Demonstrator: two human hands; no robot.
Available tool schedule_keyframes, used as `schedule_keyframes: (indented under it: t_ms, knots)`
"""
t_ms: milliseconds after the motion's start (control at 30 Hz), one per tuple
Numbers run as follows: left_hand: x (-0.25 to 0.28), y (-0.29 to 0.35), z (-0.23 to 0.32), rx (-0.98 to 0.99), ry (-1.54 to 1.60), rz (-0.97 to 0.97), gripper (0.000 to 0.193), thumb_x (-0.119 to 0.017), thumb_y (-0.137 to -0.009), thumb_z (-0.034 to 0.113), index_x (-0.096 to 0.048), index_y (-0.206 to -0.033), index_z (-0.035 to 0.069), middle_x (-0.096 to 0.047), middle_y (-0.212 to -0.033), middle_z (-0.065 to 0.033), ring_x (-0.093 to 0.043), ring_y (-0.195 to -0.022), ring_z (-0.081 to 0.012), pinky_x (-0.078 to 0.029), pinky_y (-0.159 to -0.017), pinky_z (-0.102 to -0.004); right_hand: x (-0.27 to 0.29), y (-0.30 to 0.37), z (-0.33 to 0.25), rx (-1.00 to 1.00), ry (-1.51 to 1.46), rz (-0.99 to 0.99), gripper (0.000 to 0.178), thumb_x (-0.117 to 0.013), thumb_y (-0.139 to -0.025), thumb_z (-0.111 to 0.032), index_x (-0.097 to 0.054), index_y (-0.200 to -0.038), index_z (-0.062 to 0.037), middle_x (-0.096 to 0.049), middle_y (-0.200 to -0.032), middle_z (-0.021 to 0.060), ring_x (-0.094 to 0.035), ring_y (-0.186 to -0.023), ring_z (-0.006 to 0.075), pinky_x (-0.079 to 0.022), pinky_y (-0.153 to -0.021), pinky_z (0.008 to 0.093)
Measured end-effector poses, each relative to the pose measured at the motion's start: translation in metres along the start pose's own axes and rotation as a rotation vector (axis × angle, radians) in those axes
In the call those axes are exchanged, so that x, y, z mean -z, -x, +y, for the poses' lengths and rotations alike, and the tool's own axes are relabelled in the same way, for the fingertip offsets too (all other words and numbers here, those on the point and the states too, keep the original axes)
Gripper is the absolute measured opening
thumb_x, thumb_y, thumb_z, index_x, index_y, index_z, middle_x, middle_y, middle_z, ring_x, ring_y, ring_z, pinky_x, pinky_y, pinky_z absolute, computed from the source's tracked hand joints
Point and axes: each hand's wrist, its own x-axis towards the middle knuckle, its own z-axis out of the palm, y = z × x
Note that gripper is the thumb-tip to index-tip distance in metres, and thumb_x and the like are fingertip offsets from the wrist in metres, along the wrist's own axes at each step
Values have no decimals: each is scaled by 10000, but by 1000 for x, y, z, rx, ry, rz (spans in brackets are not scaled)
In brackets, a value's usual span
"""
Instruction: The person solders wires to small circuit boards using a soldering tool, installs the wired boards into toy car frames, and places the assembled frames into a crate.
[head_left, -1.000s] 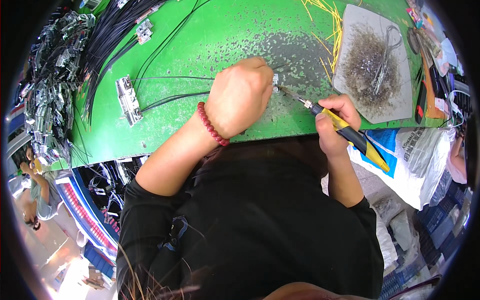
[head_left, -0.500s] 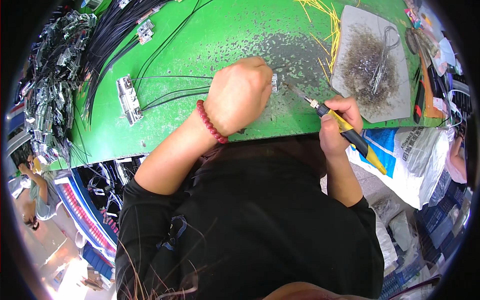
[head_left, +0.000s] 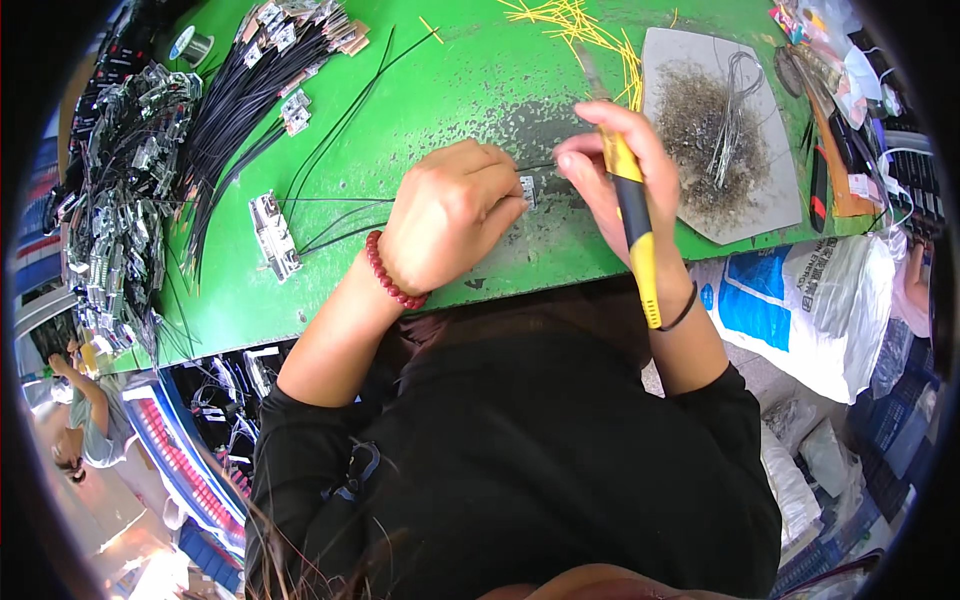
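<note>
Yellow-and-black tool: the tool [head_left: 631, 205] has been swung away from the small metal part [head_left: 528, 191]; its tip [head_left: 592, 78] is now aimed toward the yellow sticks [head_left: 627, 62], at the upper left of the grey board [head_left: 775, 200].
What that means: heating appears to have been paused, and the right fingertips seem to have been freed for handling wire; this is a judgement.
Right grip: the right grip [head_left: 660, 170] has been brought nearer to the left one and is placed at the grey board's left edge. The tool is held along the palm, handle end toward the wearer; thumb and forefinger are stretched leftward, close to the wire end [head_left: 538, 167]. Whether that end is pinched is not shown.
Left grip: the left grip [head_left: 452, 205], well left of the grey board, is kept palm down with fingers curled closed over black wires [head_left: 350, 200]; the exact pinch is hidden beneath.
Small metal part: it is found left of the grey board, just beside the left fingertips.
Metal fitting: the larger fitting [head_left: 273, 238] is set far left of the grey board, where the black wires are joined to it.
</note>
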Motion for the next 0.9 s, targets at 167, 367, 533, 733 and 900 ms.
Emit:
schedule_keyframes:
  t_ms: [167, 367, 533, 733, 900]
  knots:
    - [-5, 0, 11, 240, 160, 72, 116, -703, -741, 50, -613, -814, 46, -630, -796, -99, -621, -709, -298, -511, -626, -383, -9, 7, 0, -70, -20, -36, 350, -664, -811, 70, -592, -1134, -42, -657, -770, 43, -637, -684, 91, -503, -604, 221]
    - [-9, 5, 11, 242, 83, 196, 64, -673, -783, 69, -630, -831, 65, -622, -766, -90, -624, -696, -298, -499, -592, -379, -13, 21, 0, -118, -148, 69, 346, -650, -828, 83, -575, -1150, -16, -664, -847, 74, -659, -739, 114, -545, -628, 232]
    - [-11, 7, 13, 257, 85, 191, 62, -680, -779, 79, -639, -823, 65, -626, -767, -90, -625, -684, -291, -500, -585, -375, -9, 29, 4, 30, -86, 20, 331, -645, -822, 101, -575, -1132, 8, -653, -959, 105, -703, -853, 182, -563, -680, 252]
    - [-12, 9, 12, 231, 110, 179, 50, -692, -767, 71, -656, -801, 63, -636, -770, -90, -631, -678, -278, -503, -578, -362, -7, 24, 4, 57, -7, -16, 283, -644, -837, 75, -590, -1108, 14, -659, -952, 114, -704, -817, 168, -553, -681, 253]
    - [-16, 9, 14, 247, 122, 183, 64, -702, -753, 58, -653, -794, 58, -621, -741, -90, -626, -662, -274, -500, -571, -361, -6, 22, 2, 145, 72, -57, 241, -645, -861, 31, -599, -1096, 11, -662, -955, 121, -703, -791, 166, -546, -676, 258]
